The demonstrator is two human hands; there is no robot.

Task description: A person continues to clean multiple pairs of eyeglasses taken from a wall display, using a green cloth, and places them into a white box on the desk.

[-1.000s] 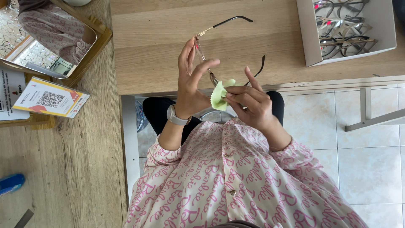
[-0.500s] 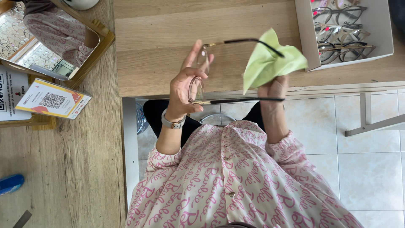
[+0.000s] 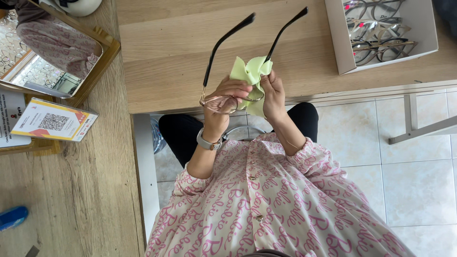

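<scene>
**Glasses held up over the desk edge, cloth on one lens**

At the centre of the frame, just above the lap, both hands hold a pair of glasses (image 3: 223,101) with the two dark temple arms pointing up and away toward the top of the picture. Left hand (image 3: 223,102) is clenched over the front of the frame, fingers curled across the pinkish rim, a pale watch (image 3: 208,142) on its wrist. Right hand (image 3: 272,95) pinches a light green cloth (image 3: 250,71) against the other lens — the cloth bunches up above the knuckles and a fold hangs below them. How much of that lens the cloth covers is hard to say, since fingers hide it.

Behind the hands runs a light wooden desk (image 3: 181,57), its near edge crossing the middle of the frame. Upper right on it sits a white tray (image 3: 342,47) holding several more pairs of glasses. Upper left, on a second wooden surface, a gold-framed mirror (image 3: 102,62) lies tilted, and below it stands a small printed card (image 3: 52,121). Lower left, a blue object (image 3: 12,217) pokes in from the edge — too little shows to name it. Pale floor tiles (image 3: 419,190) fill the right side.
</scene>
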